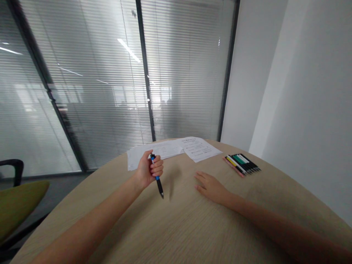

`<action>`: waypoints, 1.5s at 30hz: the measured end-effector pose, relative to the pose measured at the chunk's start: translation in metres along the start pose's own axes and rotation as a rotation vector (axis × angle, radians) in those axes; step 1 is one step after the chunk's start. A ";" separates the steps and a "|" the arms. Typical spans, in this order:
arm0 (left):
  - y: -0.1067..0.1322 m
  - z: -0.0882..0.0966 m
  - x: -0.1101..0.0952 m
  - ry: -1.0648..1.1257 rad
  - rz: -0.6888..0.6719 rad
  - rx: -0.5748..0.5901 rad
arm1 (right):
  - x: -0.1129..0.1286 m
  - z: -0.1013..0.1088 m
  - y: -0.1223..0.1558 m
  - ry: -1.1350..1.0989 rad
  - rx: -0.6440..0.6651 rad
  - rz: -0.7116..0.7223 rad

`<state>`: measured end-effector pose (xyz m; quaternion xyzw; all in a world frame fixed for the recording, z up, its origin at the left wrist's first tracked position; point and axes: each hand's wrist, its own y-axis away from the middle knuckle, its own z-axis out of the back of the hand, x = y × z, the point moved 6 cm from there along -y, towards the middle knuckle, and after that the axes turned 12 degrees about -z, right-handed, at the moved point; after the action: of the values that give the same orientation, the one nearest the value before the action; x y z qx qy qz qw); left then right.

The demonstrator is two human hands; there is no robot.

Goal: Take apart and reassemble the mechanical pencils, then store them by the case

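My left hand is wrapped round a blue and black pen, raised above the table. The pen tilts with its tip pointing down, and my thumb lies near its top end. On the wooden tabletop, my right hand rests with its fingers stretched out, holding nothing. Several pens in black, white, green, yellow and pink lie side by side to the right, beyond my right hand.
Printed paper sheets lie at the table's far edge, with more white sheets to their left. A green chair stands at the left. Glass panels with blinds and a white wall border the table.
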<state>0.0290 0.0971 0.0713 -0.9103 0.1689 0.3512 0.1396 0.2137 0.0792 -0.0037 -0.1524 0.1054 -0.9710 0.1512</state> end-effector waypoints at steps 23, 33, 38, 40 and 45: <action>0.003 -0.008 0.007 -0.001 -0.031 0.005 | 0.001 0.002 0.001 -0.008 -0.017 0.010; 0.005 -0.020 0.027 -0.009 -0.066 -0.050 | 0.023 0.015 0.012 -0.001 -0.115 0.206; 0.005 -0.019 0.032 0.004 -0.042 0.036 | 0.022 0.012 0.011 -0.010 -0.112 0.219; 0.006 -0.019 0.032 0.006 -0.048 0.045 | 0.020 0.010 0.010 -0.019 -0.108 0.224; 0.006 -0.021 0.031 0.022 -0.056 0.017 | 0.020 0.012 0.011 -0.040 -0.112 0.239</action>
<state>0.0604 0.0772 0.0638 -0.9172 0.1477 0.3358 0.1555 0.2026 0.0605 0.0096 -0.1665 0.1740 -0.9353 0.2593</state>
